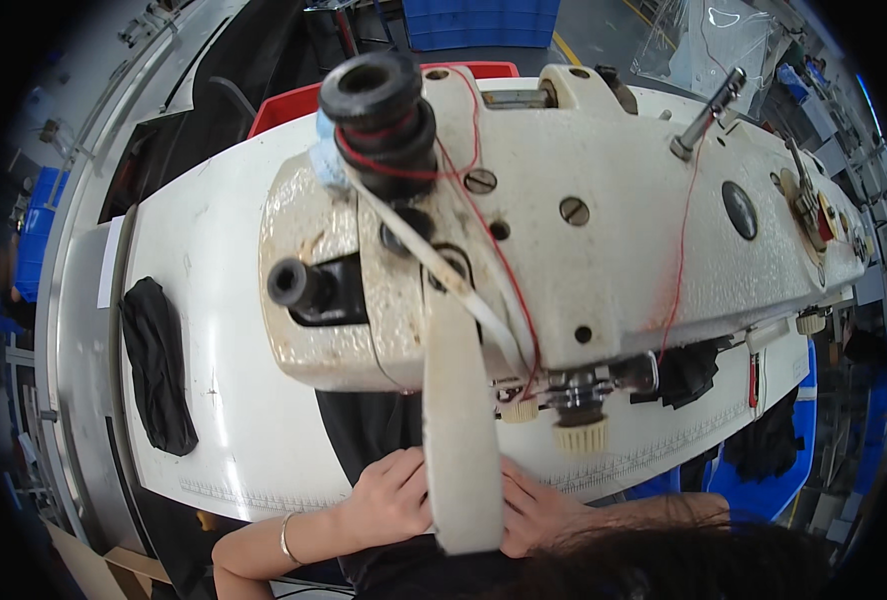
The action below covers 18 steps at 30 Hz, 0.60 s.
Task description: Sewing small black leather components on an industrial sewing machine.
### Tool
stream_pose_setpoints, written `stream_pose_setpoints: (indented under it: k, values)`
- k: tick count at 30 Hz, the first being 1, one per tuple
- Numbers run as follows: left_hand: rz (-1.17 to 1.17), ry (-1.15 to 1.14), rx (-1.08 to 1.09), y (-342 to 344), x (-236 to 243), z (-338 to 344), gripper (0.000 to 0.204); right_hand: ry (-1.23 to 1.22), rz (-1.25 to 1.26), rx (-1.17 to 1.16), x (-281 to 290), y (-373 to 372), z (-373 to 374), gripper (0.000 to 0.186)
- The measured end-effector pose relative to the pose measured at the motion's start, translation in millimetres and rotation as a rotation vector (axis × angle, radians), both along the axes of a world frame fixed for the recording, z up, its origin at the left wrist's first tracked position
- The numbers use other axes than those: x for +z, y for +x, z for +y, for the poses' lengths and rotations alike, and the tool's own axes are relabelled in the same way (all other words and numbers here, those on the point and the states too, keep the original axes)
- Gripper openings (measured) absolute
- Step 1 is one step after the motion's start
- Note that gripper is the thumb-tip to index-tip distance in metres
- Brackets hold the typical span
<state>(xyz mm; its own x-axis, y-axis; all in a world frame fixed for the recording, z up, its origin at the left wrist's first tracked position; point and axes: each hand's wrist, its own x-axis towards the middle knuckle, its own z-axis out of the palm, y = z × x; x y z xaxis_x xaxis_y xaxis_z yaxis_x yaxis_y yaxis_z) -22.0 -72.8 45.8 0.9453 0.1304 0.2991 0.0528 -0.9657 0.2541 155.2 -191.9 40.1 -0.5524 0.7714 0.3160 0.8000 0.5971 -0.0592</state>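
A cream sewing machine head [624, 270] fills the middle, with red thread [509, 262] wound round its black knob and running down its front. A long cream lever [464, 440] hangs toward me, between my hands. Black cloth [364, 425] comes out from beneath the machine's left end. At the near end of this cloth, my left hand [392, 497] is closed with curled fingers; its fingertips are hidden. My right hand [541, 512] is just right of the lever, fingers bent and partly covered by it. What lies under those fingers cannot be made out.
Folded black cloth [159, 367] lies on the white table [224, 400] at left. More black cloth [686, 375] is bunched behind the machine's front edge at right. A blue bin [802, 440] with black pieces stands at lower right. Beyond the table are a red tray [284, 108] and blue crate [479, 22].
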Motion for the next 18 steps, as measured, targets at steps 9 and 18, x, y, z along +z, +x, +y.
stream_pose_setpoints:
  k: [9,18]
  values:
    - [0.048,-0.382,0.138,9.1,-32.7,45.8,0.030,0.122,0.127,-0.064,-17.5,21.4,53.1,0.025]
    - [0.147,-0.124,0.158,8.0,-19.4,63.4,0.040,0.095,0.070,0.058,-23.4,36.9,69.0,0.010]
